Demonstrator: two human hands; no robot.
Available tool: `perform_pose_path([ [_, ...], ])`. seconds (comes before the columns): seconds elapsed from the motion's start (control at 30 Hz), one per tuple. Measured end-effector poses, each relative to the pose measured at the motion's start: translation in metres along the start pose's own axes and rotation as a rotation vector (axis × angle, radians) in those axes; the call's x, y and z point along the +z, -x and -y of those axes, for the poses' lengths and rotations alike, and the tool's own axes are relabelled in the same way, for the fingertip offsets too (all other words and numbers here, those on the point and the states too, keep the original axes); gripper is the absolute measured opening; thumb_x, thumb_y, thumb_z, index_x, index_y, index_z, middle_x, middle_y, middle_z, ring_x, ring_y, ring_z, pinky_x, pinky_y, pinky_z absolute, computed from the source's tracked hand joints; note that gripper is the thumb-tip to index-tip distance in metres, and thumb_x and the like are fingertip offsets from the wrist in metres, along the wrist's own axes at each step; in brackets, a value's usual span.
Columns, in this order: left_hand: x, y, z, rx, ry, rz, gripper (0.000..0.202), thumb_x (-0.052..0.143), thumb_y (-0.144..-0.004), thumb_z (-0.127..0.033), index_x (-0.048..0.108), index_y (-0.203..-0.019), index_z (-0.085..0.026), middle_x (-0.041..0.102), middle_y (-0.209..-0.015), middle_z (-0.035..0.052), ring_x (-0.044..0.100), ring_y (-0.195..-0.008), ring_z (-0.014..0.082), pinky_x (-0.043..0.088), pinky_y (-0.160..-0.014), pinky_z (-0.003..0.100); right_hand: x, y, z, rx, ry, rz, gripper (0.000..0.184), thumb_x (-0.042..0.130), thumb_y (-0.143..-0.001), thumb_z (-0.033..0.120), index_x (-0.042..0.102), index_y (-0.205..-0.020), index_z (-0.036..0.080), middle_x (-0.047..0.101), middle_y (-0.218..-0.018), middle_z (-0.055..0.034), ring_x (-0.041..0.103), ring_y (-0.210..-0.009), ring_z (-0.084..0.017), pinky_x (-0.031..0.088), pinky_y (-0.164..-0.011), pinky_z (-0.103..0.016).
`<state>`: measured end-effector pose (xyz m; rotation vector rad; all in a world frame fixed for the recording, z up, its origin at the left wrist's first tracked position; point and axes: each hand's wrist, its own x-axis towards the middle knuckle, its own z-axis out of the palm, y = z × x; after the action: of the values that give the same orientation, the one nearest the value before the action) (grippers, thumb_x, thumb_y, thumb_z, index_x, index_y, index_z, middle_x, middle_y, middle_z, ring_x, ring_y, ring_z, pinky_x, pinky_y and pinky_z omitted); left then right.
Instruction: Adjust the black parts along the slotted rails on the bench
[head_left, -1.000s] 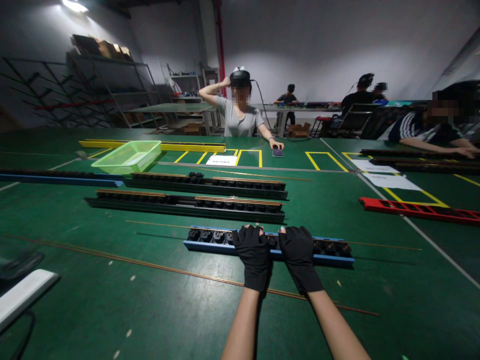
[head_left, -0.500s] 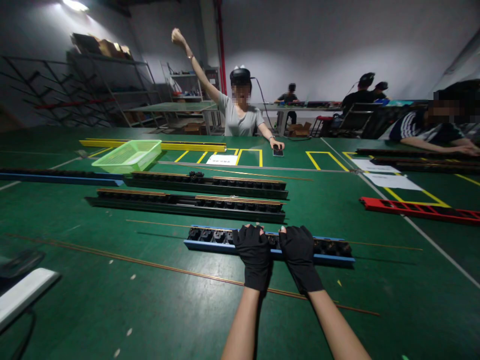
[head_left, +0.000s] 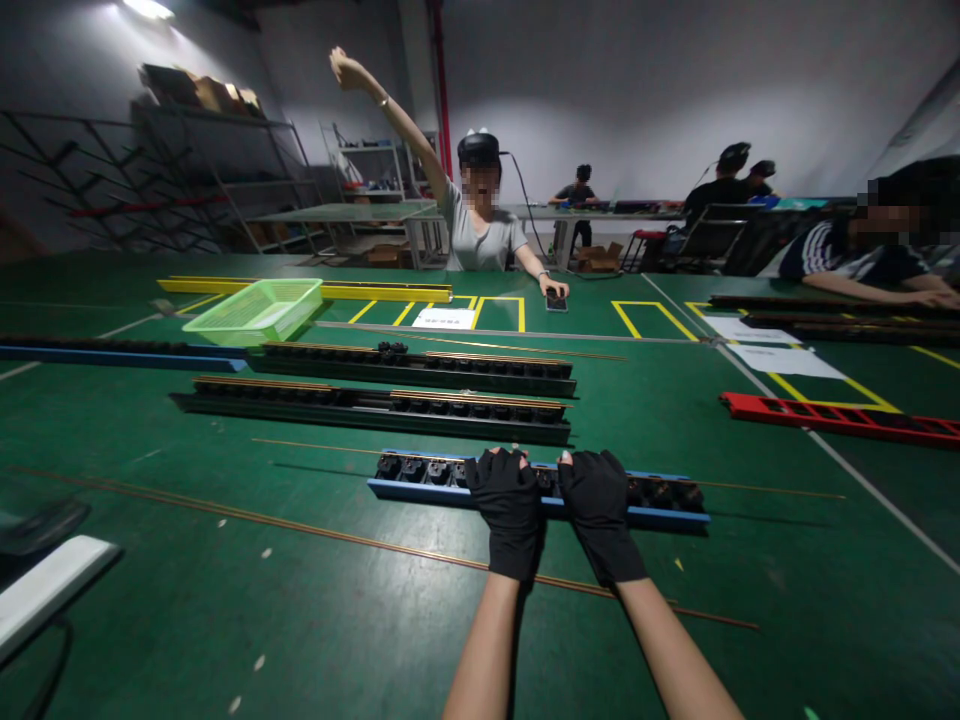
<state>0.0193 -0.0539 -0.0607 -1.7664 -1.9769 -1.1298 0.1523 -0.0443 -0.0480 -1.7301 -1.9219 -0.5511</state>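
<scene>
A blue rail (head_left: 435,493) with a row of black blocks inside lies on the green table in front of me. Thin brass-coloured rods (head_left: 765,490) stick out past both its ends. My left hand (head_left: 507,495), in a black fingerless glove, is closed over the middle of the rail. Just to its right, my right hand (head_left: 597,495), gloved the same way, is curled over the rail too. The two thumb sides face each other across a small gap where black blocks show. Most fingertips are hidden behind the rail's far side.
Beyond the blue rail lie two dark rails (head_left: 375,410) topped with rods. Long loose rods (head_left: 322,533) cross the table nearer me. A green basket (head_left: 259,310) and yellow rail (head_left: 375,292) sit farther back; a red rail (head_left: 840,418) lies right. A person (head_left: 484,235) sits opposite.
My hands and the blue rail have stayed in place. The person opposite has shifted a raised arm slightly up and to the left.
</scene>
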Motion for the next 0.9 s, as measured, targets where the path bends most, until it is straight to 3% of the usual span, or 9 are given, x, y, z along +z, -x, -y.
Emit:
perform_pose_path([
  [0.9, -0.0047, -0.0021, -0.002, 0.029, 0.002, -0.025, 0.024, 0.049, -0.093, -0.019, 0.072, -0.087, -0.023, 0.073, -0.095, 0.0057, 0.059, -0.101, 0.0269, 0.035, -0.1, 0.048, -0.0002, 0.0001, -0.0005, 0.014, -0.024, 0.002, 0.042, 0.043, -0.097, 0.027, 0.062, -0.061, 0.019, 0.066, -0.063, -0.0053, 0.052, -0.062, -0.018, 0.029, -0.076, -0.033],
])
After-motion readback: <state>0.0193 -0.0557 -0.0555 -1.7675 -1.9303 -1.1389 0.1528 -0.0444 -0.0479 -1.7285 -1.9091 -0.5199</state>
